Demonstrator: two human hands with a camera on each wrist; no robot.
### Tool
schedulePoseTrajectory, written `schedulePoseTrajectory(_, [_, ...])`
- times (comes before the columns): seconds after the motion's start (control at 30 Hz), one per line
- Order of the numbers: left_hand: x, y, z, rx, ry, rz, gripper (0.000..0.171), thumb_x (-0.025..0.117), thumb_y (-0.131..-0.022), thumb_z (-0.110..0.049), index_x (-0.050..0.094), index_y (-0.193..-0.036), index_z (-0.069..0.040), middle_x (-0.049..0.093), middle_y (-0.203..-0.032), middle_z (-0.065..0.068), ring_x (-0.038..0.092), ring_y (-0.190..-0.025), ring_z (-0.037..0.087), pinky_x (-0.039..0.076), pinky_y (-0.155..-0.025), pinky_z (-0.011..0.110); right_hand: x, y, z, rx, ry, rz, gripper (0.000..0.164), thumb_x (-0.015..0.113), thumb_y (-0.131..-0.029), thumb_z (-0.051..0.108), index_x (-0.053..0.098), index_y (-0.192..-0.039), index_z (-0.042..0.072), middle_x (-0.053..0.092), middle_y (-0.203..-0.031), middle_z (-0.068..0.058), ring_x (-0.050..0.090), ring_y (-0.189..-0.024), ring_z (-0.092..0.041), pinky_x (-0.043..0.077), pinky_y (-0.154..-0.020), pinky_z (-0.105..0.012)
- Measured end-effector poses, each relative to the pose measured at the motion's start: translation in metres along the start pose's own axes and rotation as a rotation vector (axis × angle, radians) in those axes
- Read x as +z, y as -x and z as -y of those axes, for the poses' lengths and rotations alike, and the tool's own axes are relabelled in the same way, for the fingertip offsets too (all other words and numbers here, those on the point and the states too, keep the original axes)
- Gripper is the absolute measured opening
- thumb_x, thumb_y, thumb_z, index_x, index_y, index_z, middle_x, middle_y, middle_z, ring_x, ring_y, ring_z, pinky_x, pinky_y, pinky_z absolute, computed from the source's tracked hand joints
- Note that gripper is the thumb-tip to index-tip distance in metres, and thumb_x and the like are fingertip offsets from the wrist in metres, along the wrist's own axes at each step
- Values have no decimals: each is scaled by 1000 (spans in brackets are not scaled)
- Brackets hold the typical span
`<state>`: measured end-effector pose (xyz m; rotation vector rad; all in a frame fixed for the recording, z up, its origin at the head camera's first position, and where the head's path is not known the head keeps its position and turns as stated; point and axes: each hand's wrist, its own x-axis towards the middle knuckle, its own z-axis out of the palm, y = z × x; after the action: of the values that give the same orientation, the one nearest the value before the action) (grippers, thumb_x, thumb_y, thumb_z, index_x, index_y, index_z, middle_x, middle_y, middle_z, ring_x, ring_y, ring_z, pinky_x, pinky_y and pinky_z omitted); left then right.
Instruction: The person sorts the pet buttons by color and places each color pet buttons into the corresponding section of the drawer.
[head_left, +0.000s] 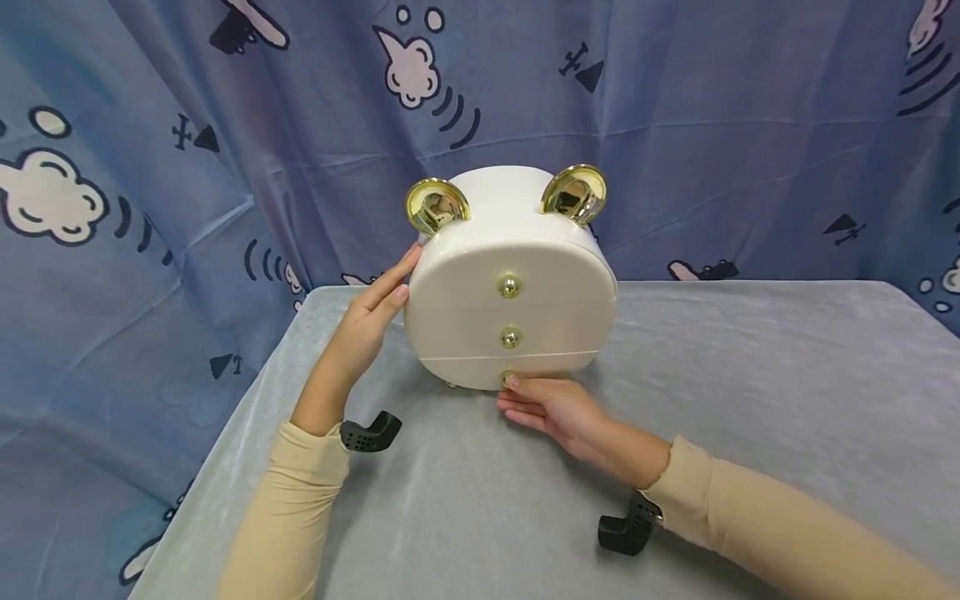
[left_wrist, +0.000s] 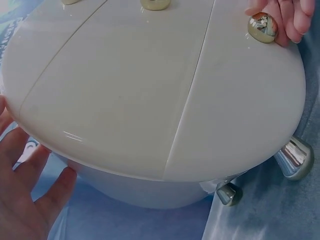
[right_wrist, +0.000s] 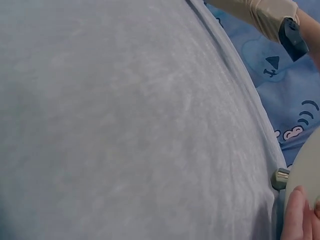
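Note:
A round-fronted white drawer box (head_left: 465, 308) stands on the table, with two gold ears on top and gold knobs down its front. My left hand (head_left: 363, 325) rests against the box's left side, fingers fairly straight along its edge. Low on the front, my right hand (head_left: 562, 412) pinches the bottom knob (left_wrist: 262, 28), thumb on top and the other fingers below. Seams between the drawers show as thin lines, and the bottom drawer's front sits flush with the one above. Small gold feet (left_wrist: 296, 159) stick out under the box in the left wrist view.
A pale grey cloth (head_left: 750, 383) covers the table. Right behind the box hangs a blue patterned curtain (head_left: 675, 183), which also runs down the left side. Black wrist mounts (head_left: 628, 525) sit at both sleeve cuffs.

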<state>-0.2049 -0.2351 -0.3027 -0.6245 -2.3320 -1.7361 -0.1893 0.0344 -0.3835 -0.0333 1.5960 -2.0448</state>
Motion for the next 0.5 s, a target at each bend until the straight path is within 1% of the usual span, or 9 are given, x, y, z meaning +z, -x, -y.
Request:
schedulePoseTrajectory(0.1, [4, -1, 1, 0, 11, 13, 47, 39, -108, -15, 36, -155, -12, 28, -164, -2, 20, -154, 10, 16, -128, 40, -11, 11, 0, 1, 15, -15, 35, 56, -100, 7, 51, -128, -13, 74, -94, -1, 72, -89, -9, 59, -88, -25])
schedulePoseTrajectory(0.2, [6, -2, 1, 6, 8, 22, 47, 39, -108, -16, 37, -154, -13, 29, -164, -3, 21, -153, 9, 17, -128, 38, -27, 25, 5, 4, 34, -21, 34, 60, -99, 8, 55, -125, -12, 75, -96, -1, 72, -90, -8, 59, -88, -24])
schedulePoseTrajectory(0.3, [5, -2, 0, 7, -6, 15, 46, 39, -108, -18, 38, -154, -15, 30, -164, -5, 22, -153, 8, 18, -127, 38, -46, 36, 16, -11, 77, -14, 29, 62, -98, 11, 59, -122, -6, 76, -98, 1, 72, -92, -6, 59, -89, -24])
schedulePoseTrajectory(0.4, [2, 0, 0, 4, -15, 1, 46, 39, -108, -18, 39, -154, -15, 31, -163, -5, 23, -152, 7, 19, -127, 37, -70, 45, 30, -57, 121, -22, 20, 61, -100, 14, 63, -116, 3, 76, -98, 5, 72, -93, -5, 58, -89, -23])
schedulePoseTrajectory(0.43, [1, 1, 1, 1, -17, -2, 46, 39, -108, -18, 38, -154, -15, 31, -163, -5, 23, -152, 7, 19, -127, 37, -79, 47, 36, -68, 122, -33, 16, 60, -100, 14, 65, -113, 6, 76, -98, 6, 73, -93, -5, 59, -89, -23])
schedulePoseTrajectory(0.5, [-1, 2, 1, -4, -20, -2, 46, 39, -108, -18, 38, -154, -14, 30, -163, -5, 23, -152, 7, 19, -127, 36, -101, 52, 47, -75, 74, -63, 11, 60, -100, 14, 70, -104, 11, 77, -96, 5, 74, -92, -7, 59, -87, -25])
